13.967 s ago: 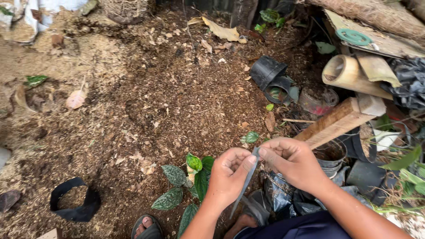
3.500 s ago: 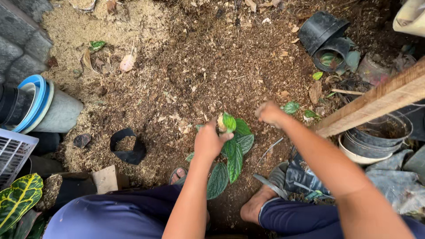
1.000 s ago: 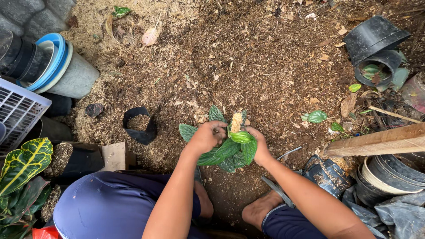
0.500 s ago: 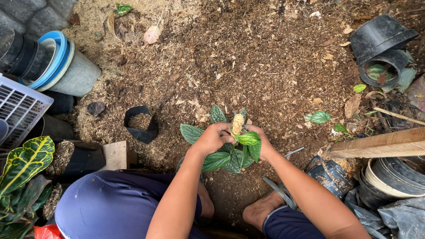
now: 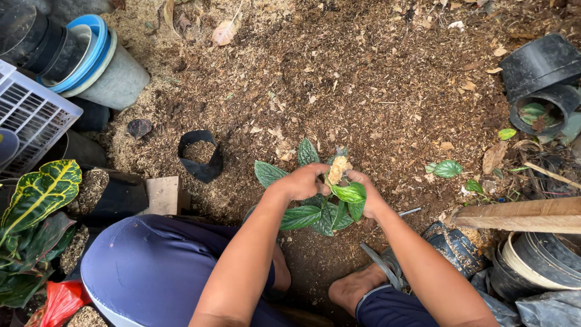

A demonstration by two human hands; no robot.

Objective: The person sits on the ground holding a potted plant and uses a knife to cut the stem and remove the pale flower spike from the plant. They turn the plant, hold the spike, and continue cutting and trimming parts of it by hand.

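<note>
A small plant with dark green, pale-veined leaves stands in the brown soil mix in front of my knees. A short pale stake or stem tip pokes up between my hands. My left hand grips the plant from the left near its top. My right hand closes on it from the right, over a bright green leaf. Whether the plant sits in a pot is hidden by the leaves and my hands.
An open black grow bag holding mix lies to the left. Stacked pots and a white crate sit at far left, black pots at upper right, a wooden plank and more pots at right. A croton plant at lower left.
Over the last second both hands stay on the plant and shift it slightly; before that my right hand reached out over the soil and then came back to the plant.
</note>
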